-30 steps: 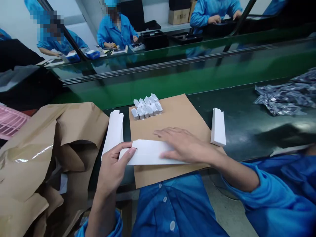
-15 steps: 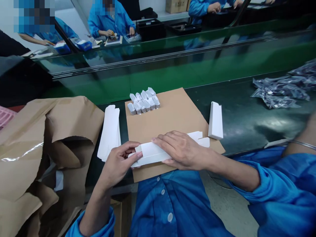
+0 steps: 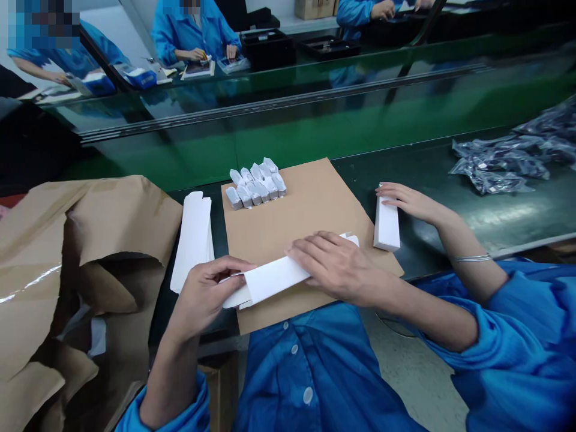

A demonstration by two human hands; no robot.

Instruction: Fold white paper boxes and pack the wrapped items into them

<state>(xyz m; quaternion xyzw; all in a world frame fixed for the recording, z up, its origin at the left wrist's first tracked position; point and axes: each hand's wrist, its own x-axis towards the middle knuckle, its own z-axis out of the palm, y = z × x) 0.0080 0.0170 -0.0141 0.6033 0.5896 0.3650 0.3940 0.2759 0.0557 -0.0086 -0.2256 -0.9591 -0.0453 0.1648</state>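
Note:
My left hand [image 3: 204, 294] grips one end of a white folding carton [image 3: 274, 279], which lies aslant on a brown cardboard sheet [image 3: 288, 219]. My right hand [image 3: 335, 267] rests on the carton's other half and presses it down. Both hands hide parts of the carton. Several small white-wrapped items [image 3: 254, 186] stand in rows at the far end of the sheet. Left of the sheet lies a stack of flat white carton blanks [image 3: 191, 237]. A co-worker's hand [image 3: 411, 201], with a thin bracelet on the wrist, touches a white box [image 3: 386, 225] to the right of my right hand.
Crumpled brown kraft paper [image 3: 103, 240] piles up at the left. Black plastic bags [image 3: 499, 162] lie on the dark green conveyor belt [image 3: 432, 174] at the right. A glass-fronted green panel [image 3: 288, 129] runs behind the belt, with blue-clad workers beyond.
The carton now sits at a steeper slant and looks more folded. A co-worker's hand has come in from the right onto the white box. The whole view has shifted slightly.

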